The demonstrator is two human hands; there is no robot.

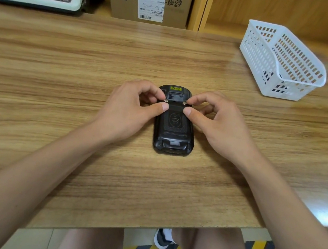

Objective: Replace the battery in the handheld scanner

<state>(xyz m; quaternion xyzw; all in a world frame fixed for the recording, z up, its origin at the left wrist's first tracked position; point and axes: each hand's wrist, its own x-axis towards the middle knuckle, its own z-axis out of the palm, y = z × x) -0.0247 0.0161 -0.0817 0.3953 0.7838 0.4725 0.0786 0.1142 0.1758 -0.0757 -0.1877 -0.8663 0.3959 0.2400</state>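
The black handheld scanner (175,123) lies face down at mid-table (62,66), long axis pointing away; left hand (128,109) and right hand (217,120) fingers pinch its two small latch knobs (166,100), symmetrically placed.

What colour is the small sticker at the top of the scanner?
Yellow with black print, seen in the head view.

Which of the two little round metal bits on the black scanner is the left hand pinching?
The left metal latch, pinched by the left hand. The right metal latch sits at the right hand. Both lie on the handheld scanner.
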